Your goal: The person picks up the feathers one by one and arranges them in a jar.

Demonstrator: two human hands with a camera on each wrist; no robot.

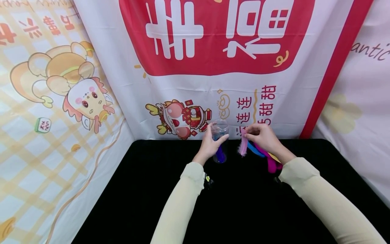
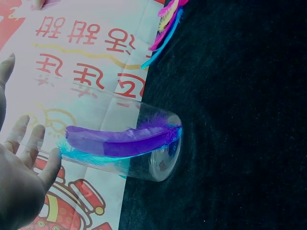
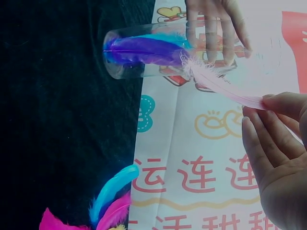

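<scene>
A tall clear cup (image 1: 225, 149) stands at the far edge of the black table. Inside it lean a purple feather (image 2: 120, 140) and a light-blue feather (image 2: 91, 155). My left hand (image 1: 209, 144) holds the cup from the left, fingers behind it and thumb across its front. Just right of the cup, my right hand (image 1: 264, 137) pinches a pale pink feather (image 3: 220, 90) by its quill end between thumb and fingertips. The fluffy end hangs downward and overlaps the cup in the right wrist view.
Below the right hand lie several loose feathers on the black table (image 1: 243, 206): a blue feather (image 1: 256, 149), magenta feathers (image 1: 272, 165) and a yellow one (image 1: 274, 157). A printed cloth backdrop (image 1: 210, 81) rises right behind the table's far edge. Another patterned cloth (image 1: 45, 142) hangs to the left.
</scene>
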